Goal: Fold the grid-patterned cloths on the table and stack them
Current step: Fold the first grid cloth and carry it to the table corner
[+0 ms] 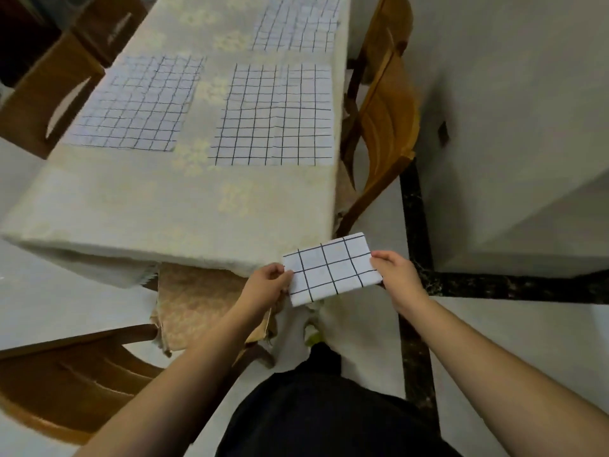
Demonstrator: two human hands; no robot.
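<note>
Head view: left hand and right hand each pinch a short end of the folded grid cloth, long axis spanning both grips, just off the desk corner; beyond it three flat cloths.

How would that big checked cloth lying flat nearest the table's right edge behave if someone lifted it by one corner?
The flat cloth would probably droop and hang limp: it lies thin, with soft creases. It looks light, like the folded cloth that the left hand and right hand pinch by its ends.
</note>
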